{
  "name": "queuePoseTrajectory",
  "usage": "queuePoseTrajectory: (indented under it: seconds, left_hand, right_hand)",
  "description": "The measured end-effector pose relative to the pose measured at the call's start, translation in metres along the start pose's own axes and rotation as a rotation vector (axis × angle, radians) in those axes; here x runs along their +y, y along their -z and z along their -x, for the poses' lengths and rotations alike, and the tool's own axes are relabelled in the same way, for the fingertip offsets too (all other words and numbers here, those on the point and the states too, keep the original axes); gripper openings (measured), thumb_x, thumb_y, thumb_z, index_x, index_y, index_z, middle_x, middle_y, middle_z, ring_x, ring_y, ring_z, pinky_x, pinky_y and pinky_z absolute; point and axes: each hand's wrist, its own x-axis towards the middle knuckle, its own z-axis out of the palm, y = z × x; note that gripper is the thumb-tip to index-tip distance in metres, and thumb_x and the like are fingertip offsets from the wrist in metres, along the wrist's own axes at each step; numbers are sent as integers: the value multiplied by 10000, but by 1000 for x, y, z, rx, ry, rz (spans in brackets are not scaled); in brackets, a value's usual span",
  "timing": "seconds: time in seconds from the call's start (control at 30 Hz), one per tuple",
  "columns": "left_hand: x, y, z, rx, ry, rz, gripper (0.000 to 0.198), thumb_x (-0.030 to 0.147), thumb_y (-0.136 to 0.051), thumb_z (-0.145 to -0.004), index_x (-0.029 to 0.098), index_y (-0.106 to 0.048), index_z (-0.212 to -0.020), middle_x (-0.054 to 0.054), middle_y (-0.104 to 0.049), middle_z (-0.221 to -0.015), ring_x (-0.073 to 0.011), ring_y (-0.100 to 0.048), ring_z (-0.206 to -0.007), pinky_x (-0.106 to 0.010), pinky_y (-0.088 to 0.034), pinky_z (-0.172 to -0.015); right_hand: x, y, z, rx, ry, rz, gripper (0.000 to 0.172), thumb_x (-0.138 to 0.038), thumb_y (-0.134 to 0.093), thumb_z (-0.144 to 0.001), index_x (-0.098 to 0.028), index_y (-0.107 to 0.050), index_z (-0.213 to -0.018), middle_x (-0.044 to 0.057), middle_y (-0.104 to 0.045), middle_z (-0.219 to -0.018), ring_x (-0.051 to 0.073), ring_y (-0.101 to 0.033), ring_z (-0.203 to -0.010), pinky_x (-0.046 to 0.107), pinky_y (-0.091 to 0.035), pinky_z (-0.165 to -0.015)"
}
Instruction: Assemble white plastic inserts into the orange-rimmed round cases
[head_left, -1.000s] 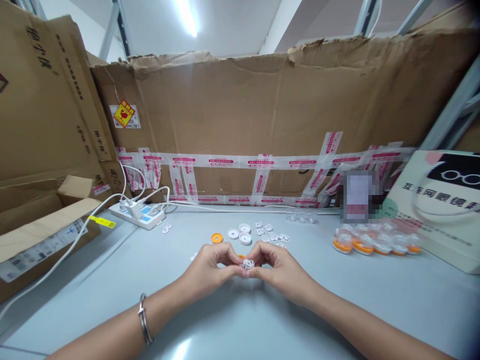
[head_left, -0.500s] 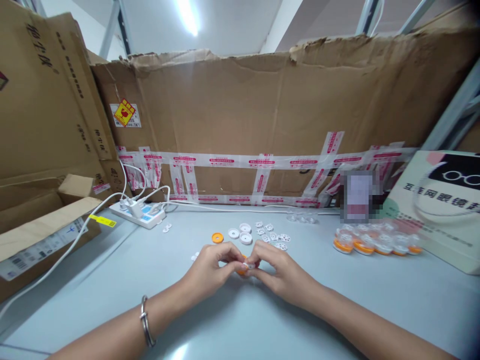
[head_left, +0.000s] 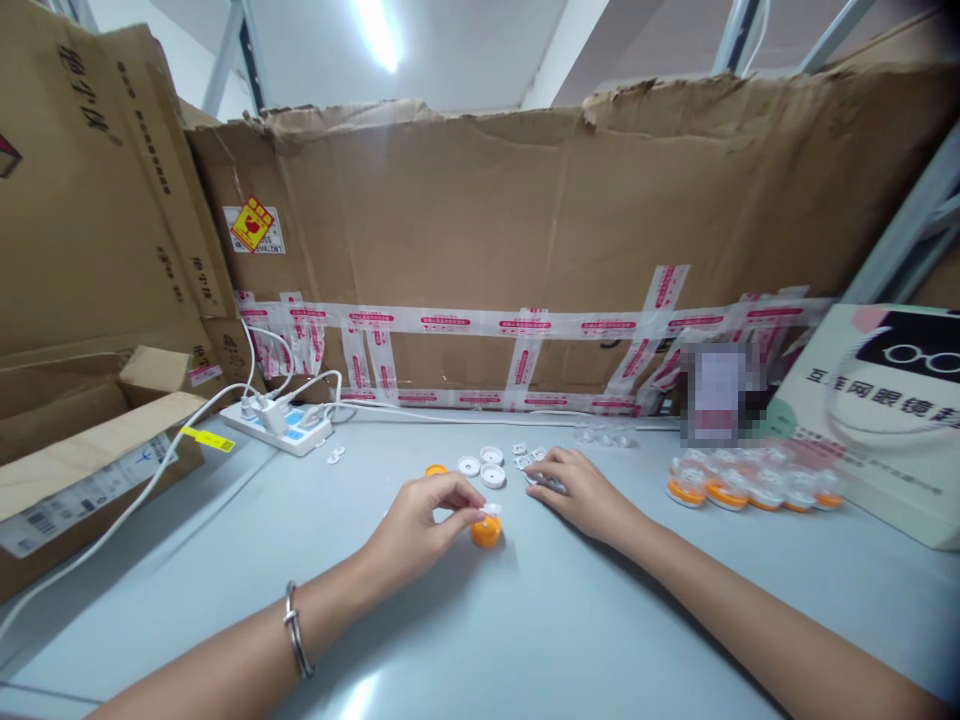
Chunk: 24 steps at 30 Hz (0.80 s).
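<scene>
My left hand [head_left: 431, 523] pinches a small white-and-clear plastic piece [head_left: 491, 509] between thumb and forefinger. Just under it is an orange round part [head_left: 486, 532], tilted toward me and touching the piece. At the small white perforated pieces [head_left: 520, 450] is my right hand [head_left: 574, 490], its thumb and fingertips apart and low over the table; some pieces are hidden beneath it. Several white round rings [head_left: 492, 475] lie between and beyond the hands. An orange ring [head_left: 436, 470] shows partly behind my left hand.
Stacked orange-and-white round parts with clear tops [head_left: 750, 485] stand at the right, beside a printed bag [head_left: 877, 420]. Clear pieces [head_left: 604, 437] lie at the back. A power strip [head_left: 277, 425] with white cables and an open carton [head_left: 97, 460] are at the left.
My right hand has let go of the parts between both hands and moved right and away to the white perforated pieces. The orange part now shows more fully below my left fingertips.
</scene>
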Motion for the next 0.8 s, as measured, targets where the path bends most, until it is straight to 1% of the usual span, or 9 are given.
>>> queuePoseTrajectory:
  seconds: [0.1, 0.23, 0.4, 0.47, 0.57, 0.6, 0.67, 0.73, 0.8]
  left_hand:
    - [-1, 0, 0, 5, -12, 0, 85, 243, -578, -779, 172, -623, -769, -51, -679, -825, -168, -618, -769, -283, -465, -717]
    - [-2, 1, 0, 5, -18, -8, 83, 241, -577, -778, 173, -625, -770, -46, -680, -821, -170, -619, -774, -287, -468, -722]
    - [-2, 1, 0, 12, -17, -21, 80, 232, -582, -775, 168, -624, -748, -49, -679, -819, -171, -620, -779, -283, -469, -719]
    - [-2, 1, 0, 8, -16, -27, 83, 232, -583, -775, 167, -624, -745, -48, -680, -813, -171, -621, -775, -280, -470, -711]
    - [-1, 1, 0, 3, -18, -37, 87, 236, -582, -775, 164, -626, -752, -47, -681, -805, -171, -621, -768, -277, -471, -702]
    - [-1, 1, 0, 3, -20, -39, 89, 237, -582, -776, 163, -627, -755, -48, -682, -804, -170, -622, -765, -276, -471, -702]
    - [-1, 1, -1, 4, -18, -38, 90, 236, -583, -776, 160, -628, -762, -51, -682, -810, -168, -623, -762, -275, -471, -707]
    - [-1, 1, -1, 6, -15, -36, 87, 234, -585, -775, 159, -629, -766, -54, -681, -813, -166, -625, -760, -273, -472, -712]
    - [-1, 1, -1, 7, -16, -33, 85, 233, -587, -774, 159, -630, -768, -55, -682, -814, -166, -626, -759, -273, -474, -713]
  right_hand:
    - [-4, -4, 0, -2, 10, -20, 155, -245, -557, -770, -204, -693, -833, 80, -611, -823, 232, -538, -833, 383, -425, -777]
    - [-14, 2, 0, -13, 22, -58, 142, -225, -537, -769, -203, -674, -739, 63, -634, -790, 217, -555, -806, 359, -423, -760]
    - [-26, 9, 3, -19, -44, -130, 141, -281, -515, -763, -187, -597, -697, 25, -630, -688, 163, -564, -632, 276, -439, -585]
    - [-30, 10, 5, -16, -75, -216, 149, -295, -524, -749, -185, -547, -650, 30, -642, -716, 157, -578, -646, 265, -446, -588]
    - [-35, 10, 6, 9, -109, -393, 204, -314, -540, -731, -189, -459, -593, 56, -646, -803, 175, -599, -755, 284, -451, -661]
    - [-36, 11, 7, 10, -127, -451, 213, -323, -548, -728, -191, -443, -597, 55, -642, -790, 180, -601, -755, 292, -450, -664]
    - [-37, 11, 7, -9, -171, -550, 188, -336, -558, -731, -197, -446, -672, 28, -633, -717, 174, -608, -697, 297, -450, -644]
    - [-38, 11, 8, -22, -214, -635, 184, -328, -564, -737, -206, -459, -827, -7, -629, -662, 166, -612, -653, 299, -454, -636]
    - [-38, 12, 8, -22, -225, -672, 262, -314, -552, -748, -211, -462, -971, -12, -640, -671, 165, -619, -667, 309, -457, -668]
